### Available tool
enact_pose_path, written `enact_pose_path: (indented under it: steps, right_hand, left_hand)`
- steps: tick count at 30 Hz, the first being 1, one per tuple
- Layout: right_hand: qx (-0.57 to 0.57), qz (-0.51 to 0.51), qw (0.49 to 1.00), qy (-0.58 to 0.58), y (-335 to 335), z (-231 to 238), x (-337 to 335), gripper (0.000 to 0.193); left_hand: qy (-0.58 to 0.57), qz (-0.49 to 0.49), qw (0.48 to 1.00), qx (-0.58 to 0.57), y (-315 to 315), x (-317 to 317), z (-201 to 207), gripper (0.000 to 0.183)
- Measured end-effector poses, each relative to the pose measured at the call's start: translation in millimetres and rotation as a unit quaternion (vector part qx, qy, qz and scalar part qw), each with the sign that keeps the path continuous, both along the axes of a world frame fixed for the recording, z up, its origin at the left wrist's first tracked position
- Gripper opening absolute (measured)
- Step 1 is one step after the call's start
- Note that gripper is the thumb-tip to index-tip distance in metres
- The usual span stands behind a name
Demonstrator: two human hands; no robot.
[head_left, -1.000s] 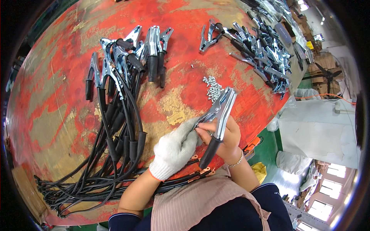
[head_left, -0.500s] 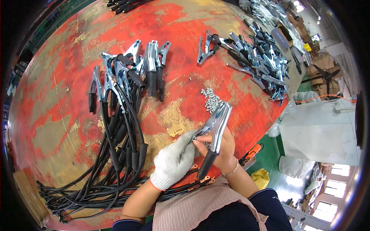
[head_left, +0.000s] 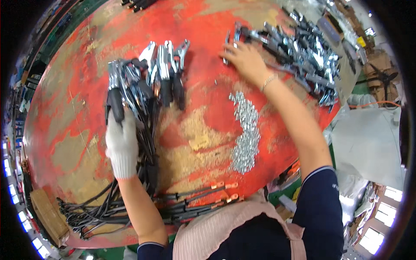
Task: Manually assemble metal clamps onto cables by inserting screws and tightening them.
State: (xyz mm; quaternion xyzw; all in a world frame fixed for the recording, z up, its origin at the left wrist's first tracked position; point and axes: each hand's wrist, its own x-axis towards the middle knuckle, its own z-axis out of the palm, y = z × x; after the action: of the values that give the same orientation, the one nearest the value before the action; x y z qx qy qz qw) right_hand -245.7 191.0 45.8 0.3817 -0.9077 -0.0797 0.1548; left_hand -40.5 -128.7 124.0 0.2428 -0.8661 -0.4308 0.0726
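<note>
The left hand (head_left: pixel 121 145), covered by a white knitted glove, is stretched forward with the palm turned down and the fingers curled closed at its far end. Its bare forearm is extended from a dark sleeve at the lower edge. The right hand (head_left: pixel 245 60) is bare, reached far ahead with fingers spread flat. A thin bracelet is worn at the right wrist, and the arm is held nearly straight.

One red worktable (head_left: pixel 78 143); two hands, one white-gloved (head_left: pixel 122 145) at left, one bare (head_left: pixel 245 60) at far right; roughly seven cabled clamps (head_left: pixel 149 78) far left; one heap of small silver screws (head_left: pixel 246 134); one uncountable pile of bare clamps (head_left: pixel 310 56) far right.
</note>
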Motion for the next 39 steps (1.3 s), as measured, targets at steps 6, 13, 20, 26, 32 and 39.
enact_pose_path:
  steps: [6,13,20,26,32,39]
  right_hand:
    - [-0.195,0.123,0.973,-0.028,27.5,36.2,3.9,0.038]
    - [-0.815,-0.041,0.536,-0.216,60.4,51.0,157.8,0.020]
    - [-0.877,-0.031,0.145,-0.457,95.4,15.8,262.6,0.036]
    - [-0.884,-0.102,0.094,-0.446,92.0,14.4,300.2,0.040]
    - [-0.878,-0.155,0.125,-0.434,79.8,31.2,311.4,0.038]
    - [-0.855,-0.053,0.284,-0.431,56.7,28.2,309.0,0.044]
  left_hand:
    - [-0.136,-0.002,0.944,-0.300,-10.7,32.8,3.6,0.047]
    - [-0.061,-0.411,0.832,-0.367,74.3,118.2,6.2,0.016]
    - [-0.068,-0.483,0.791,-0.370,105.8,137.3,-23.5,0.018]
    - [-0.041,-0.316,0.922,-0.218,90.0,142.8,-32.3,0.017]
    - [-0.054,-0.345,0.923,-0.165,78.1,125.6,-21.7,0.019]
    - [0.011,-0.401,0.900,-0.170,131.5,113.2,21.4,0.021]
